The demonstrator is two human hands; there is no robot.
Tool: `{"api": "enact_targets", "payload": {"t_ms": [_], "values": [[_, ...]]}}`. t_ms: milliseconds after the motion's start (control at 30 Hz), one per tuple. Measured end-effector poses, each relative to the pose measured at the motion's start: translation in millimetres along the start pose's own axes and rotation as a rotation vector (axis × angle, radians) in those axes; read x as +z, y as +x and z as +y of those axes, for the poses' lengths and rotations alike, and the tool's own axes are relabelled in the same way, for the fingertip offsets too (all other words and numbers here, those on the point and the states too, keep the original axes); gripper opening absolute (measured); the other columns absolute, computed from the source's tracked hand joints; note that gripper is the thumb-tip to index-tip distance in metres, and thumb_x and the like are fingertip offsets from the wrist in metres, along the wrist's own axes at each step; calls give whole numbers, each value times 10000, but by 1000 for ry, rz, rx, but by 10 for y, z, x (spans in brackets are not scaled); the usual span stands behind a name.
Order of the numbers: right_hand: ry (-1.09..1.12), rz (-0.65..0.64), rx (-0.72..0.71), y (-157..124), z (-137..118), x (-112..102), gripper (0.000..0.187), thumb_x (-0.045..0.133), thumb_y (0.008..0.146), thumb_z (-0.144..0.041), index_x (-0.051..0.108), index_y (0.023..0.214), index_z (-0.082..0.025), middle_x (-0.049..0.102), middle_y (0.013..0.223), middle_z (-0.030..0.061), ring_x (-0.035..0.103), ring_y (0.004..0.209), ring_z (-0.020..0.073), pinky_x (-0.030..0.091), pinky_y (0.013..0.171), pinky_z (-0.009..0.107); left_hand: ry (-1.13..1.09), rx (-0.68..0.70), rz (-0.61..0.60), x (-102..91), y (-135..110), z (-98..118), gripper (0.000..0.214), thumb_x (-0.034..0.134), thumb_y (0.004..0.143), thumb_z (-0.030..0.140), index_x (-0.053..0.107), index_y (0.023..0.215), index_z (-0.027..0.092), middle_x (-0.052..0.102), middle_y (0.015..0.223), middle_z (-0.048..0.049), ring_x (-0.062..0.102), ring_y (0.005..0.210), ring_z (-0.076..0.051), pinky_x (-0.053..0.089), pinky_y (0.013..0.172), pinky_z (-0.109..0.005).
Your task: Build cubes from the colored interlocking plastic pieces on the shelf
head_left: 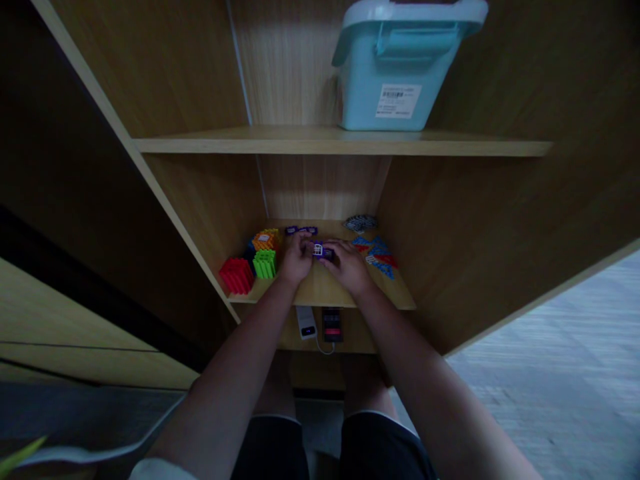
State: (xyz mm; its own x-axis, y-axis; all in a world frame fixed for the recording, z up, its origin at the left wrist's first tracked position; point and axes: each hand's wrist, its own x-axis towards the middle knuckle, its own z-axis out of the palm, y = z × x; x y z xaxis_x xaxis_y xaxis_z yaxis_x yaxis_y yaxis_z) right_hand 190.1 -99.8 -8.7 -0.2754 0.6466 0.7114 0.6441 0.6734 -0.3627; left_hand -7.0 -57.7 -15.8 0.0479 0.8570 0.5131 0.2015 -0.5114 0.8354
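Observation:
Between my two hands, just above the shelf board, is a small purple piece [327, 254] with a white window-like grid on it. The curled fingers of my left hand [297, 259] are closed on its left end. My right hand [349, 264] grips the right end with thumb and fingers. Behind my left hand lies a row of purple pieces [294, 230]. Stacked plastic pieces stand left of it: red [237, 276], green [265, 264] and orange [265, 239]. Blue and red flat pieces [376, 256] are spread to the right of my right hand.
A dark patterned bundle [360, 223] lies at the back right. On the shelf above [280, 140] stands a light blue lidded bin [365, 73]. Below, a white power bank [305, 323] and a phone [332, 325] are joined by a cable. Wooden side walls flank both arms.

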Motion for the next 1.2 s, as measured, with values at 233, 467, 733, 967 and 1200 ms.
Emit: {"api": "enact_targets", "payload": {"t_ms": [233, 467, 733, 967, 1200], "values": [[48, 62, 106, -9, 23, 15, 213, 790, 968, -342, 694, 1148, -283, 769, 1194, 89, 700, 1151, 318, 562, 1045, 488, 14, -53, 31, -8, 20, -39, 165, 602, 1068, 281, 630, 1225, 240, 768, 1093, -63, 754, 959, -220, 597, 908, -380], [4, 59, 235, 4, 42, 0, 232, 748, 955, -370, 661, 1146, -271, 764, 1196, 91, 703, 1152, 305, 563, 1067, 475, 146, -65, 72, 11, 29, -35, 126, 504, 1109, 204, 614, 1164, 231, 770, 1055, -65, 743, 981, -218, 584, 982, -385], [-7, 48, 330, -38, 146, 47, 297, 761, 915, -378, 629, 1155, -261, 780, 1182, 83, 726, 1098, 294, 573, 1030, 458, 287, -70, 73, 28, 21, 21, 155, 554, 1020, 114, 633, 1105, 217, 775, 1052, -80, 743, 997, -249, 587, 1002, -410], [-19, 40, 350, -61, 205, 79, 329, 767, 884, -367, 618, 1157, -259, 783, 1180, 98, 734, 1088, 320, 583, 1018, 489, 323, -58, 4, 39, 9, 50, 163, 589, 986, 118, 654, 1100, 216, 791, 1083, -101, 763, 993, -257, 599, 997, -405], [-11, 33, 365, -57, 224, 81, 322, 743, 886, -364, 609, 1159, -260, 787, 1197, 105, 744, 1090, 325, 590, 1027, 505, 359, -67, -33, 46, 1, 78, 144, 615, 963, 110, 670, 1007, 235, 806, 1063, -86, 773, 975, -254, 611, 962, -394]]}}
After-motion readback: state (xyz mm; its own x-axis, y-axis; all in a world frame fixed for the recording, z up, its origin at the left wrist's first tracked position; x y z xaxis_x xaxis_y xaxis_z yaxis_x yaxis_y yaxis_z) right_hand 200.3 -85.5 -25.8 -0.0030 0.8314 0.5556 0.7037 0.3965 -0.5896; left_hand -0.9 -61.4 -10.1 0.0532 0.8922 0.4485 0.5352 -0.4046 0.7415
